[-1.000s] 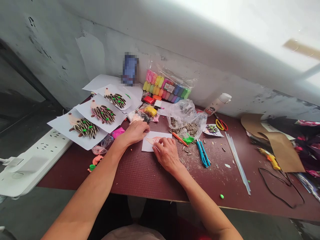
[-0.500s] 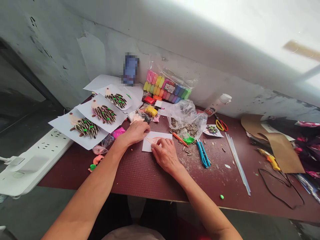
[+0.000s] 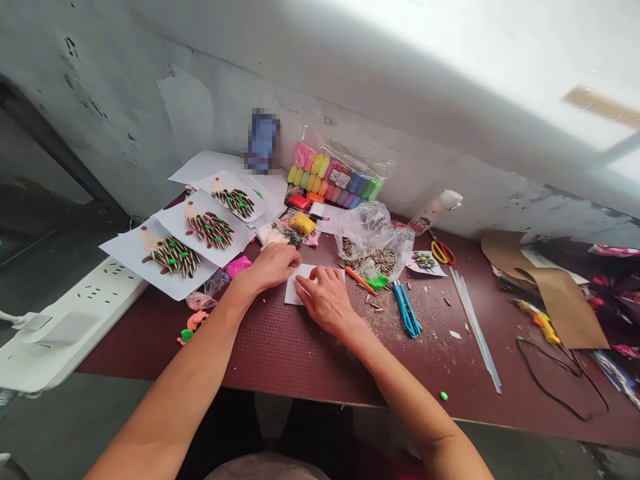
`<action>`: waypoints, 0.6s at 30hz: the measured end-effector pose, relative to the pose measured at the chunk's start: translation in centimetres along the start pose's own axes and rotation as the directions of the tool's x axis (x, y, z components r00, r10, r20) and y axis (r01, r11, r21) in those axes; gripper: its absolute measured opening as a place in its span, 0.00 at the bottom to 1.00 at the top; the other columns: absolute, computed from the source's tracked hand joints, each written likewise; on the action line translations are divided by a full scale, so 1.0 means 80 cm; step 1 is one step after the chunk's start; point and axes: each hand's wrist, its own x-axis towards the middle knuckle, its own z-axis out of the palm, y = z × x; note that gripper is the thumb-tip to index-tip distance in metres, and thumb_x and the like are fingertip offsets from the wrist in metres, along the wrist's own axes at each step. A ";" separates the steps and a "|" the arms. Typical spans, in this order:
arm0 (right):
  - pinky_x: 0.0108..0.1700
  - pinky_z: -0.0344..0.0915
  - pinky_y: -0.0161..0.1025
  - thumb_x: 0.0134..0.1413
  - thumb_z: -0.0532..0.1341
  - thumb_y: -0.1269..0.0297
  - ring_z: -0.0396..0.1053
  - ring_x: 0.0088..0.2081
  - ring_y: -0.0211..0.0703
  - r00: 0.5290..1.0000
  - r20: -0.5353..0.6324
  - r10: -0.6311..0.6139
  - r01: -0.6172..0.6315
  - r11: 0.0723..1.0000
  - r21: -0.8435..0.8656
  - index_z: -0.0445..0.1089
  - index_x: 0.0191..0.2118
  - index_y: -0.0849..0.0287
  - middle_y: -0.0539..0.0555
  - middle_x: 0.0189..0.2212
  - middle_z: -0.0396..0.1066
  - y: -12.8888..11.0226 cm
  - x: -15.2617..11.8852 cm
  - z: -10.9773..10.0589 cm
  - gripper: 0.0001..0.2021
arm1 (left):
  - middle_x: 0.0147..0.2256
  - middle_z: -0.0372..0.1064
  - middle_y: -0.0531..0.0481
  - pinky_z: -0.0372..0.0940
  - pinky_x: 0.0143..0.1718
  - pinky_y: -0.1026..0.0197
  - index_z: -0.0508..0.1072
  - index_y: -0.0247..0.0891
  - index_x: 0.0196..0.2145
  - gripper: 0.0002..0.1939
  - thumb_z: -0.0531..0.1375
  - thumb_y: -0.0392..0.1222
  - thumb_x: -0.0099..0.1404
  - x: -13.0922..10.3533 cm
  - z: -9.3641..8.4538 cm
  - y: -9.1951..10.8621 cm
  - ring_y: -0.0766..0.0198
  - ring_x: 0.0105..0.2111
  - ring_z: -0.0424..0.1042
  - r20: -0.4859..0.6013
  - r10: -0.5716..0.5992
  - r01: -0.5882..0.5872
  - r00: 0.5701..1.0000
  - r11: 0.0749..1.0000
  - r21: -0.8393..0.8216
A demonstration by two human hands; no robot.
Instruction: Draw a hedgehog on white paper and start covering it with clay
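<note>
A small white card (image 3: pixel 292 295) lies on the table in front of me, mostly beneath my hands. At its upper left edge, my left hand (image 3: pixel 275 264) has its fingers bent together and holds the card down; the fingertips are hidden. My right hand (image 3: pixel 329 300) lies over the card's middle, palm down, with its fingers stretched out. It covers the clay shape on the card. To the right are an orange clay tool (image 3: pixel 361 281), a green clay lump (image 3: pixel 379 281) and striped sunflower seeds (image 3: pixel 384 259) in a clear plastic bag (image 3: pixel 367 223).
Hedgehog pictures with seed spines (image 3: pixel 175 256) lie at left beside a white power strip (image 3: pixel 100 293). A pack of coloured clay (image 3: pixel 335 177) leans on the wall. At right are a blue utility knife (image 3: pixel 407 309), scissors (image 3: pixel 443 252), glue sticks (image 3: pixel 475 327) and a glue gun (image 3: pixel 543 321).
My right hand has moved slightly left and up over the card, its fingers straightening and now covering the orange-peach shape. My left hand has stayed in place.
</note>
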 end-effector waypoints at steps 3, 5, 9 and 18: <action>0.47 0.51 0.45 0.69 0.56 0.57 0.60 0.45 0.49 1.000 0.022 0.002 -0.002 1.000 0.001 0.73 0.50 0.55 0.58 0.45 0.69 -0.002 0.004 0.001 0.12 | 0.40 0.78 0.46 0.66 0.46 0.56 0.79 0.40 0.38 0.11 0.58 0.33 0.60 -0.001 -0.001 0.002 0.55 0.43 0.74 0.001 -0.008 0.008 1.000 1.000 0.001; 0.47 0.52 0.45 0.69 0.56 0.57 0.60 0.45 0.49 1.000 0.029 0.002 -0.002 1.000 0.006 0.73 0.49 0.55 0.58 0.44 0.68 -0.003 0.005 0.003 0.12 | 0.39 0.78 0.46 0.66 0.46 0.56 0.80 0.40 0.38 0.11 0.58 0.32 0.60 -0.001 -0.002 0.002 0.54 0.43 0.74 -0.005 -0.010 0.010 1.000 1.000 -0.007; 0.47 0.52 0.44 0.68 0.57 0.55 0.60 0.44 0.49 1.000 0.022 -0.003 0.003 1.000 0.018 0.73 0.47 0.55 0.58 0.43 0.68 -0.003 0.006 0.007 0.12 | 0.39 0.78 0.46 0.66 0.47 0.56 0.79 0.40 0.37 0.11 0.59 0.32 0.60 0.000 0.000 0.001 0.56 0.42 0.74 -0.011 -0.008 0.007 1.000 1.000 -0.022; 0.49 0.53 0.45 0.69 0.56 0.55 0.61 0.44 0.49 1.000 0.011 0.026 -0.027 0.998 0.049 0.73 0.49 0.54 0.58 0.44 0.69 -0.003 0.001 0.008 0.13 | 0.39 0.78 0.47 0.65 0.47 0.56 0.79 0.41 0.38 0.12 0.59 0.32 0.60 0.000 0.001 -0.001 0.55 0.42 0.74 0.004 -0.004 0.004 1.000 1.000 -0.009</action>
